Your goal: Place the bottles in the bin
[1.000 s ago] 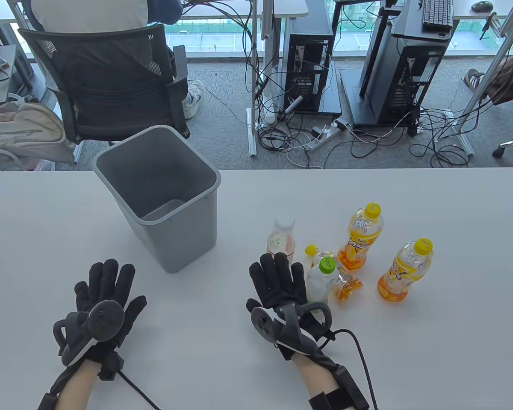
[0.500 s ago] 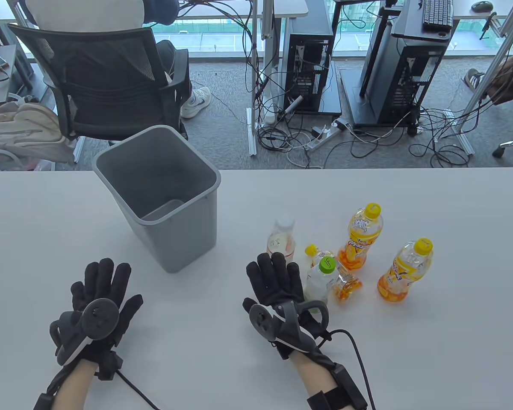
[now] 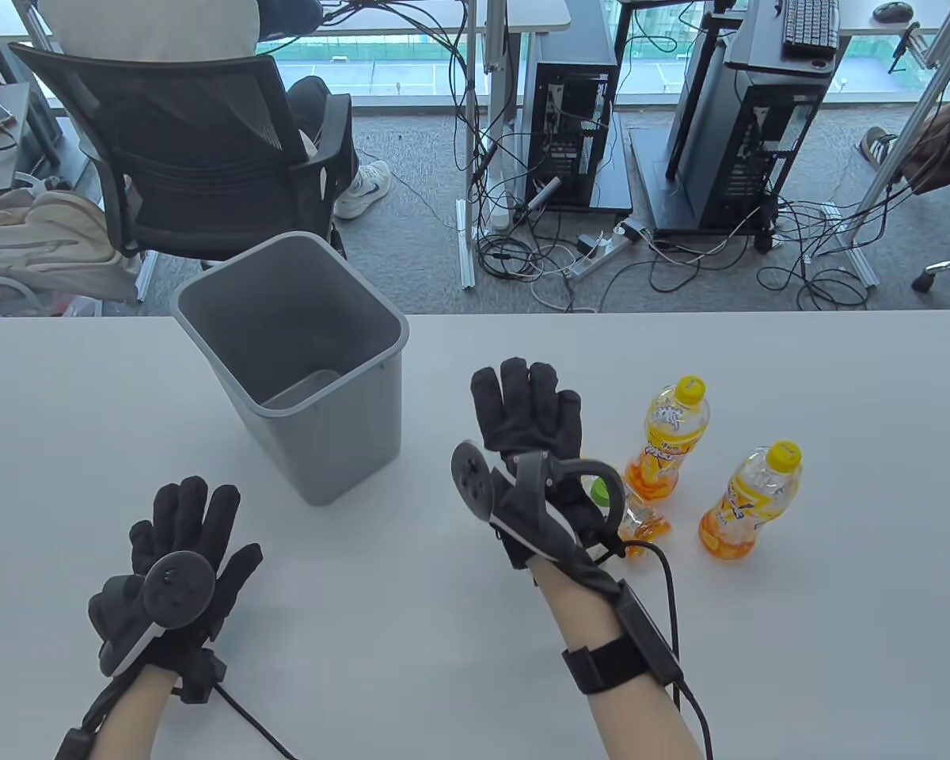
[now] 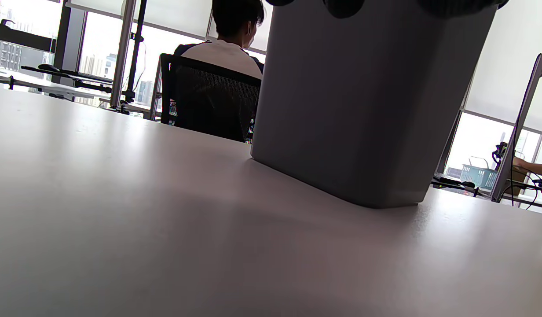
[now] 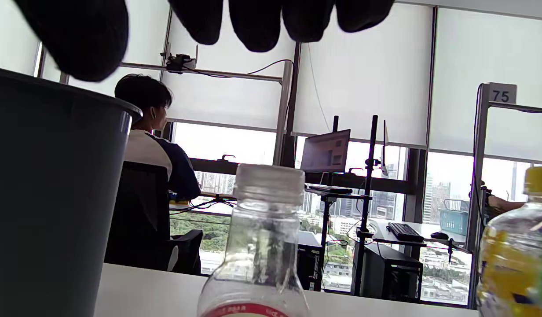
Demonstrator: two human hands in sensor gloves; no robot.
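Observation:
A grey bin [image 3: 340, 443] stands open on the white table, left of centre; it also shows in the left wrist view [image 4: 368, 101] and the right wrist view [image 5: 46, 198]. Two orange bottles with yellow caps stand at the right [image 3: 673, 435] [image 3: 748, 499]; a third [image 3: 643, 524] lies by my wrist. My right hand [image 3: 526, 396] is open, fingers spread, held over a clear white-capped bottle [image 5: 264, 229], which it hides in the table view. Only a sliver of a green cap [image 3: 599, 492] shows. My left hand [image 3: 182, 530] lies open near the front left, holding nothing.
Bare table [image 3: 839, 633] lies in front of and to the right of the bottles. Beyond the far edge are a black office chair [image 3: 198, 150] with a seated person, computer towers [image 3: 570, 119] and floor cables.
My right hand has lifted and moved away from me, over the white-capped bottle, now hiding it and most of the green-capped one. My left hand has barely shifted. The chair behind has turned slightly.

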